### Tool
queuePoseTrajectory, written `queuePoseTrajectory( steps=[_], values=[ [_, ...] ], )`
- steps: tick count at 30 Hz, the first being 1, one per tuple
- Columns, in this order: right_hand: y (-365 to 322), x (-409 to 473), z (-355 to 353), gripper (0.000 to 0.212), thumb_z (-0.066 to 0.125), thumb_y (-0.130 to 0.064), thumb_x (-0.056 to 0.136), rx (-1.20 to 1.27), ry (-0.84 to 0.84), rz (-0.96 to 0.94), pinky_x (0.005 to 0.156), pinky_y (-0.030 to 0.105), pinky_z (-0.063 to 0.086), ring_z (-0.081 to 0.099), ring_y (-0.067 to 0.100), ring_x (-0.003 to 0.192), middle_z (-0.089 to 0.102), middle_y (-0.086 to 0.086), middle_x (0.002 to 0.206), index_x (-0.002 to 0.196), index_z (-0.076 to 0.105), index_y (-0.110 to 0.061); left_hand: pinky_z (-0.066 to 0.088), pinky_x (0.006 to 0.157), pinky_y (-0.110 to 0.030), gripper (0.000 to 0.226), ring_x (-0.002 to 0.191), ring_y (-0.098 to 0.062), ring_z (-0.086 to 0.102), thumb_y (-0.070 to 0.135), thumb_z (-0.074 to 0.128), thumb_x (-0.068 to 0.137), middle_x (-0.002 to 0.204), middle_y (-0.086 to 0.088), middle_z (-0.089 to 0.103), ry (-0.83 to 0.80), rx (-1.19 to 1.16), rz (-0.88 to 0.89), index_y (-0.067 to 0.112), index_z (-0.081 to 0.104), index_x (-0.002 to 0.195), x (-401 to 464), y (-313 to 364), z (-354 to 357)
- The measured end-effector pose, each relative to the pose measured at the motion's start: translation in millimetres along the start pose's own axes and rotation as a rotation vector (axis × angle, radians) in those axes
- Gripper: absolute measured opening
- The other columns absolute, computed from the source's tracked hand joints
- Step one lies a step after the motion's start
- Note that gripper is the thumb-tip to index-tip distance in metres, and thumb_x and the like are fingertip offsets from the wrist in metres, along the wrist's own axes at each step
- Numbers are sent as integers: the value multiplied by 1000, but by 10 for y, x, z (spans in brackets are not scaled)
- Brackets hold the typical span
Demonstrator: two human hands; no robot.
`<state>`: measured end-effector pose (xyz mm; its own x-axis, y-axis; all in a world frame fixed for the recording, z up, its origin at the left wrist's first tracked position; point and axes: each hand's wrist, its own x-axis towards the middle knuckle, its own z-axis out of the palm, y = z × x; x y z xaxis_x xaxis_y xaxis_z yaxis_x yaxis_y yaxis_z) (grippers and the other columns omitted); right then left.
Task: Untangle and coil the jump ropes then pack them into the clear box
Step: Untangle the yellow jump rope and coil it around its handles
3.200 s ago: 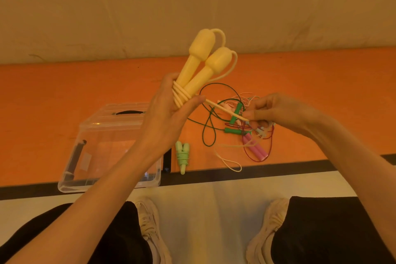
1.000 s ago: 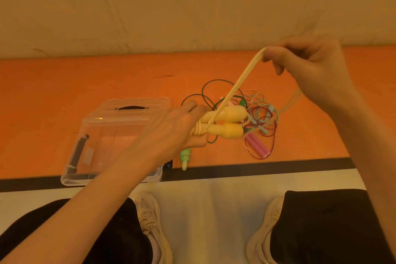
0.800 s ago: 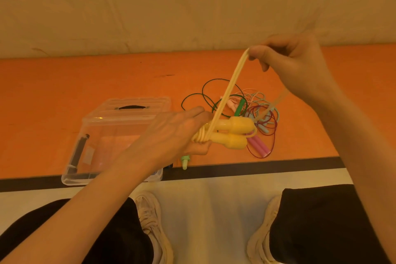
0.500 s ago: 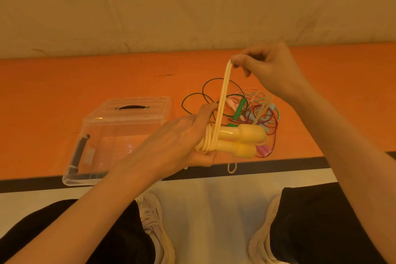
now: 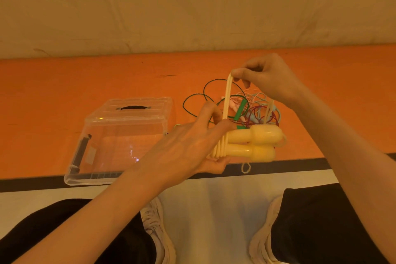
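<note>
Our left hand (image 5: 188,148) grips the handles (image 5: 252,143); our right (image 5: 265,79) pinches the cord (image 5: 226,96). We should wind tight, neat turns.

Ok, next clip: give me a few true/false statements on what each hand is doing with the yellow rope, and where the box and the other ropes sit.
1. The left hand grips the two yellow handles side by side. True.
2. The right hand hangs empty. False: it pinches the yellow cord, pulled up from the handles.
3. The clear box already holds a coiled rope. False: no rope shows inside.
4. A tangle of ropes lies on the orange floor behind the handles. True.
</note>
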<state>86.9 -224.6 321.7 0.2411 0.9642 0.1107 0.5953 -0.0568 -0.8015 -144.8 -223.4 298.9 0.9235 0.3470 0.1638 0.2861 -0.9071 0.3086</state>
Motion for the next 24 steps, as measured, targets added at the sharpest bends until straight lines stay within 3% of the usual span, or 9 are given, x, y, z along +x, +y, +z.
queuePoseTrajectory(
  steps=[5,8,11,16,20,24],
  values=[
    [60,1,-28,23,65,-34,89,41,-53,10,46,17,31,38,9,48,56,-5,56,77,73,-17,51,55,-35,51,74,-15,54,55,46,86,132,1,29,62,-15,27,22,48,125,6,10,-53],
    [110,4,-74,23,73,-39,81,56,-14,34,51,20,35,44,10,54,56,-5,55,71,71,-19,52,61,-34,50,83,-12,55,50,50,87,128,1,39,100,-1,54,16,50,125,3,-10,-54],
    [167,23,-174,25,80,-40,69,63,53,102,46,14,31,40,4,50,52,-8,50,65,69,-17,51,59,-33,50,82,-10,52,45,58,84,121,1,43,115,-16,57,17,52,126,-18,-26,-29],
    [291,20,-332,23,66,-38,74,260,-62,114,66,17,38,46,8,68,58,-5,64,87,73,-20,53,62,-33,54,89,-6,49,44,58,82,119,4,42,128,-69,56,19,52,130,-59,-85,-64],
    [372,12,-351,22,68,-36,74,271,-111,153,59,19,35,43,9,61,59,-7,59,82,70,-15,54,64,-34,53,93,-9,52,45,62,83,120,6,40,169,-107,74,22,49,130,-88,-130,-72],
    [390,-3,-368,20,74,-38,67,262,-56,204,52,21,31,39,9,53,53,-5,55,73,70,-19,53,71,-36,53,99,-10,50,51,58,84,119,9,39,231,-134,21,25,46,128,-96,-217,-48]
  ],
)
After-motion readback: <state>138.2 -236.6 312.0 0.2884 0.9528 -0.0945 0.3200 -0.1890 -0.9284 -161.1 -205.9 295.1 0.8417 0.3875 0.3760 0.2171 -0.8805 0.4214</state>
